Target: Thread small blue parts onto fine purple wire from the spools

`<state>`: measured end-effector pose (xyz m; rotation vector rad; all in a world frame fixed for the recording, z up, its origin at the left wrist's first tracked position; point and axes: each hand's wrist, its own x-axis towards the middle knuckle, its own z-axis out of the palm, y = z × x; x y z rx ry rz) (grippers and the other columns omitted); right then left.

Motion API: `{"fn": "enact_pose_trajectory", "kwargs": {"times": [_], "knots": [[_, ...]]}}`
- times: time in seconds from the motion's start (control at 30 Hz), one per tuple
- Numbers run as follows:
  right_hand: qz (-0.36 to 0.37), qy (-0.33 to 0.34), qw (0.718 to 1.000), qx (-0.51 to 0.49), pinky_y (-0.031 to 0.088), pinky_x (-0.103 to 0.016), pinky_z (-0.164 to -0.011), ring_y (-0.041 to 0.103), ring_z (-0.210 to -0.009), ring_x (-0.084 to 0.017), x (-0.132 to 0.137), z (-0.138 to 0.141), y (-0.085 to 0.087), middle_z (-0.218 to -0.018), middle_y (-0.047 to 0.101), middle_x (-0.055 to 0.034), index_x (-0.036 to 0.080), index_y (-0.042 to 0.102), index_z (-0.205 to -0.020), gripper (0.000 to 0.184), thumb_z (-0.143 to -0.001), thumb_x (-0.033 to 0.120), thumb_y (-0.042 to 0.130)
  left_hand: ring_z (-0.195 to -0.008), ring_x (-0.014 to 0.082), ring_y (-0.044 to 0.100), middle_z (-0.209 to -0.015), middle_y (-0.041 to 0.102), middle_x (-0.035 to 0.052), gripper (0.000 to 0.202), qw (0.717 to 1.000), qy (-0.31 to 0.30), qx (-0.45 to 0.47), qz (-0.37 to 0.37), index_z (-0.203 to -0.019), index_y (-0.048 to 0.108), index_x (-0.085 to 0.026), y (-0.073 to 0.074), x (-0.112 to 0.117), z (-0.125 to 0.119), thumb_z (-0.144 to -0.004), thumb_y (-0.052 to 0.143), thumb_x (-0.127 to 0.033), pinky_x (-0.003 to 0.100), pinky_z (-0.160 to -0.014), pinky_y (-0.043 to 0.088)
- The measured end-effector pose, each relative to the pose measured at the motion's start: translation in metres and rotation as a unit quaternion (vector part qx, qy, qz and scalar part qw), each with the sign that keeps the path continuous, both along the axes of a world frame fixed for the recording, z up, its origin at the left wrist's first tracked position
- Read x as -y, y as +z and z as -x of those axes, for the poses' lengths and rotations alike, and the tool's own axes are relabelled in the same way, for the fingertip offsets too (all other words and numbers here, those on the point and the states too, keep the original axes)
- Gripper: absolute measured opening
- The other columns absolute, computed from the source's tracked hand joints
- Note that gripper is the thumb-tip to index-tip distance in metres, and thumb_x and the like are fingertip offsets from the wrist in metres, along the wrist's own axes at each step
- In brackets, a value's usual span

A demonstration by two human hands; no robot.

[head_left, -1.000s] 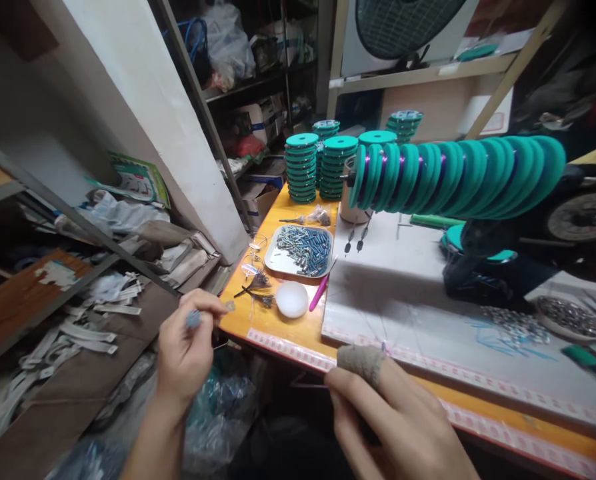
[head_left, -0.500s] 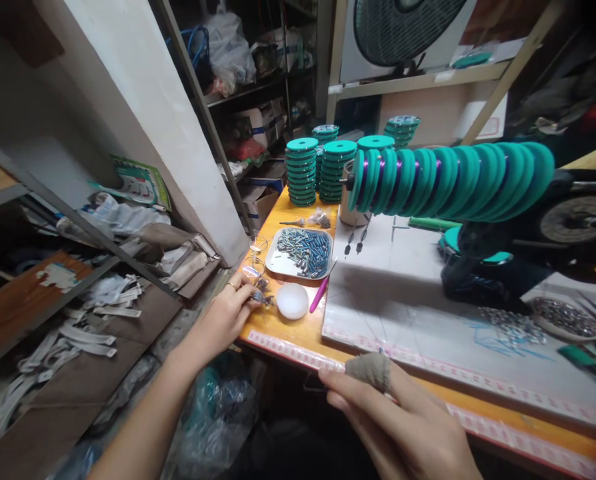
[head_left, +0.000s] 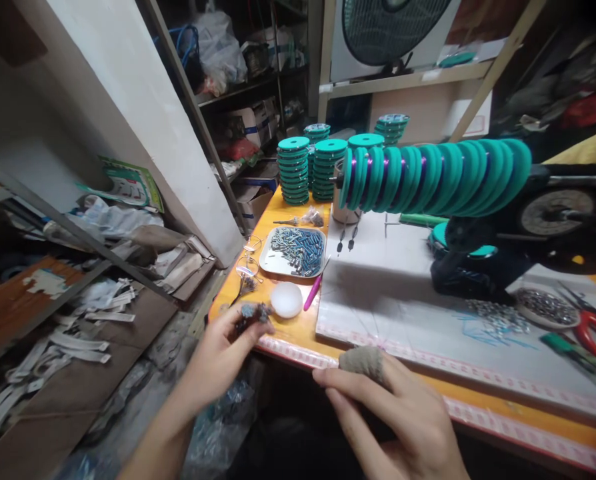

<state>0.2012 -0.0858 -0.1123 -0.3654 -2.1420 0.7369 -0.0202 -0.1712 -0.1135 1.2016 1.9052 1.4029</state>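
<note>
My left hand [head_left: 223, 353] is at the front left corner of the table, its curled fingers closed on a small bunch of grey-blue parts [head_left: 251, 311] too blurred to name. A round white dome-shaped piece [head_left: 286, 299] lies just right of these fingers. Past it stands a white tray [head_left: 265, 266] of small blue and silver metal pieces [head_left: 303, 250]. Over the table's front edge, my right hand [head_left: 403, 407] has its fingertips pressed together; what they hold, if anything, is not visible. A grey cloth-like cover [head_left: 362, 362] wraps one of its fingers.
A row of teal spools [head_left: 428, 175] on a black machine [head_left: 478, 257] overhangs the white board [head_left: 373, 303]. Spool stacks [head_left: 294, 172] stand behind. A magenta pen-like tool [head_left: 313, 292], red-handled scissors [head_left: 595, 333] and a dish of metal beads [head_left: 548, 308] lie about.
My left hand has moved toward me and slightly right, away from the wire rings, bringing the grey-blue bunch with it. My right hand stays nearly in place. The view has shifted a little.
</note>
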Motion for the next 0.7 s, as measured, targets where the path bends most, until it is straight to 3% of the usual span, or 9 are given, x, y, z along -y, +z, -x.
{"fn": "enact_pose_trajectory", "kwargs": {"times": [0.1,0.23,0.43,0.6,0.7], "knots": [[0.03,-0.013,0.999,0.001,0.053,-0.026,-0.059,0.064,-0.068,-0.016,0.002,-0.001,0.004,-0.08,0.064,-0.0035,0.019,0.071,-0.099,0.02,-0.089,0.006,0.06,-0.077,0.0198,0.068,-0.079,0.075,0.0058,0.024,0.989,0.001,0.148,-0.011,-0.091,0.078,-0.017,-0.009,0.005,-0.031,-0.085,0.074,-0.041,0.03,-0.077,0.055],[0.064,-0.003,0.998,-0.013,0.051,-0.021,-0.055,0.062,-0.064,-0.012,0.003,-0.004,0.002,-0.079,0.063,-0.0026,0.017,0.07,-0.1,0.022,-0.09,0.004,0.057,-0.073,0.0161,0.066,-0.075,0.074,0.0023,0.018,0.976,0.039,0.209,-0.053,-0.076,0.075,-0.018,-0.021,0.004,-0.065,-0.08,0.08,-0.035,0.024,-0.072,0.054],[0.064,-0.043,0.997,-0.023,0.055,-0.02,-0.062,0.066,-0.071,-0.012,-0.001,-0.01,-0.007,-0.083,0.066,-0.0024,0.02,0.073,-0.104,0.023,-0.09,0.005,0.063,-0.069,0.012,0.061,-0.071,0.066,-0.0026,0.013,0.981,0.058,0.147,-0.109,-0.074,0.069,-0.02,-0.03,0.001,-0.091,-0.086,0.074,-0.022,0.019,-0.069,0.05],[0.053,-0.077,0.995,-0.025,0.057,-0.021,-0.064,0.069,-0.075,-0.013,-0.003,-0.013,-0.012,-0.088,0.069,-0.0032,0.022,0.073,-0.108,0.025,-0.09,0.006,0.065,-0.072,0.0124,0.064,-0.075,0.068,-0.0027,0.013,0.988,0.039,0.038,-0.141,-0.078,0.067,-0.022,-0.033,0.002,-0.097,-0.088,0.07,-0.014,0.019,-0.071,0.052],[0.067,-0.08,0.994,-0.031,0.057,-0.021,-0.064,0.068,-0.073,-0.013,-0.001,-0.011,-0.011,-0.086,0.068,-0.0025,0.022,0.072,-0.103,0.02,-0.09,0.008,0.065,-0.076,0.0129,0.067,-0.079,0.072,-0.0026,0.012,0.99,0.029,0.02,-0.139,-0.081,0.068,-0.023,-0.034,0.003,-0.102,-0.087,0.07,-0.013,0.019,-0.075,0.053]]}}
